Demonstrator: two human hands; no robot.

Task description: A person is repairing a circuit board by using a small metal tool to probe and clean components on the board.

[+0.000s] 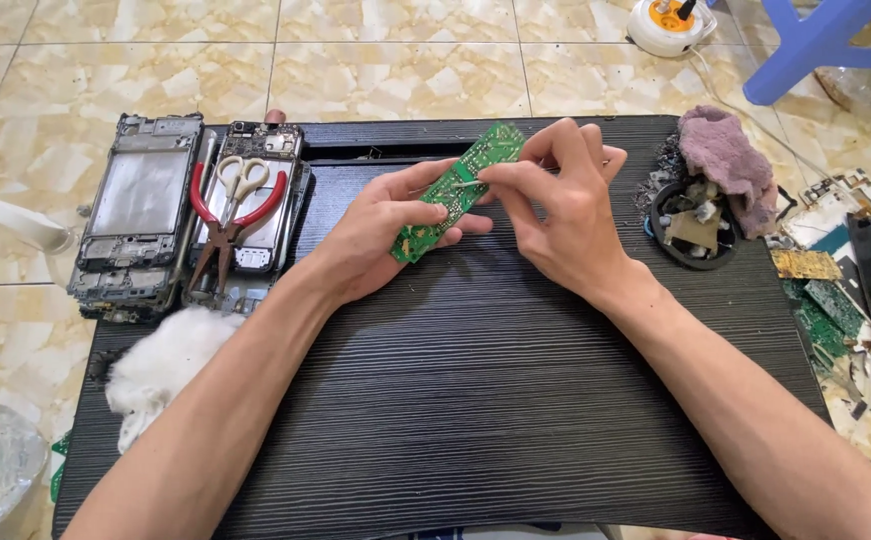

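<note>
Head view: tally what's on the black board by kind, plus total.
Green circuit board, held in left hand and right hand: 1
Stripped phone frames: 2 stacks
Scissors: 1
Red-handled pliers: 1
Cloths: 2
Round parts dish: 1
Total: 8

Two bare forearms are showing in the view, and no sleeve is covering either of them up to the lower edge. The left hand (pixel 381 235) is wearing no glove, no ring and no watch. The right hand (pixel 561 215) is also wearing nothing, and its wrist is bare. The fingernails are looking short and plain, without polish.
</note>
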